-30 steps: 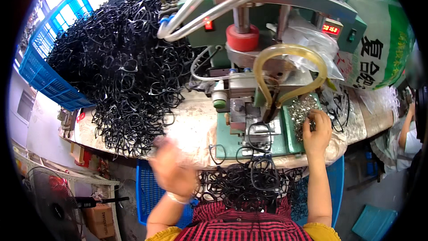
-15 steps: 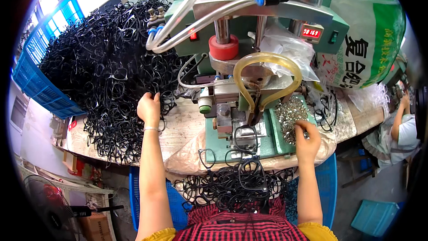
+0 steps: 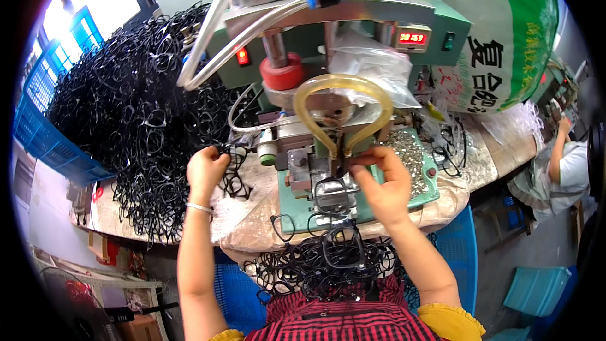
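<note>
My left hand (image 3: pixel 207 173) is closed at the right edge of a big heap of black eyeglass frames (image 3: pixel 139 120). A black eyeglass frame (image 3: pixel 236 180) hangs at its fingertips. My right hand (image 3: pixel 386 184) reaches to the middle of a green press machine (image 3: pixel 410 205), its thumb and fingers pinched beside the dark tool under a looped yellowish tube (image 3: pixel 302 104). Whatever is in that pinch is too small to make out. One black frame (image 3: pixel 333 205) stands at the press's work spot, just left of my right hand. Small metal parts (image 3: pixel 407 155) lie on the green tray behind that hand.
More black frames (image 3: pixel 334 252) are piled on my lap, above a blue basket (image 3: pixel 233 287). A tilted blue crate (image 3: pixel 53 145) holds the heap at left. A large white-green sack (image 3: pixel 499 38) stands at back right. Another person (image 3: pixel 562 164) sits at far right.
My right hand has moved from the small metal parts leftward to the press tool. My left hand stays by the heap, with a frame now showing at its fingertips. The whole view has shifted slightly.
</note>
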Available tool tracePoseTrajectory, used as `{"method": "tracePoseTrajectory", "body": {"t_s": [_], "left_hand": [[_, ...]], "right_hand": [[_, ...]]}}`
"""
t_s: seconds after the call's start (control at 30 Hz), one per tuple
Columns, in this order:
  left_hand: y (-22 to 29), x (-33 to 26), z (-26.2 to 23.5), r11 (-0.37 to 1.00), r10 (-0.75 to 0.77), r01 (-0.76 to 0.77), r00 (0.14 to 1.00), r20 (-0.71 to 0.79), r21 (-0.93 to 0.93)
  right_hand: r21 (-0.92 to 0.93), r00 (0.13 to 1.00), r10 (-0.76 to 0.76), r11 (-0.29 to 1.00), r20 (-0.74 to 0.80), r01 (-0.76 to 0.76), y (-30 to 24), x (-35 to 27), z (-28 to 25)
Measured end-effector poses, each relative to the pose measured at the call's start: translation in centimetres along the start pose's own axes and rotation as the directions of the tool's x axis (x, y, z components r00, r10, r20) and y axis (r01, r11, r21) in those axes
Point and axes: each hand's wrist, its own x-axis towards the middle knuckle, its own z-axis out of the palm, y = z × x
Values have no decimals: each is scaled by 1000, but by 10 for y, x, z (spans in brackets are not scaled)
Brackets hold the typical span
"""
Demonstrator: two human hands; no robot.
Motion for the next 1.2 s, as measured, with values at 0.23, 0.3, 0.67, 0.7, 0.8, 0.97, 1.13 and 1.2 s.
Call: {"method": "tracePoseTrajectory", "body": {"t_s": [0.23, 0.3, 0.67, 0.7, 0.8, 0.97, 1.13, 1.2], "left_hand": [[11, 54, -82, 790, 291, -263, 956, 40, 553], [-7, 86, -106, 792, 248, -198, 969, -7, 577], [34, -82, -42, 734, 127, -358, 907, -402, -577], [22, -111, -25, 507, -137, -165, 953, -268, -846], [81, -150, -32, 256, 53, -379, 924, -378, -889], [137, -140, -38, -81, 766, -860, 270, -583, -504], [175, -116, -8, -281, 755, -936, -80, -651, -210], [167, -108, 2, -271, 817, -939, -110, -566, -210]], "right_hand": [[243, 991, 129, 961, 30, -133, 3, -6, 11], [391, 977, 191, 895, 96, -214, -14, -6, 17], [-259, 996, 14, 966, 93, 11, -21, -29, -47], [-509, 999, -17, 860, 35, 33, -17, -36, -70], [-816, 998, 1, 577, -56, -46, 11, -60, -109], [-782, 976, -210, 616, -50, 92, 69, -46, -95], [-743, 969, -241, 659, -62, 116, 56, -8, -73], [-722, 983, -170, 688, -67, 69, 55, -1, -76]]}}
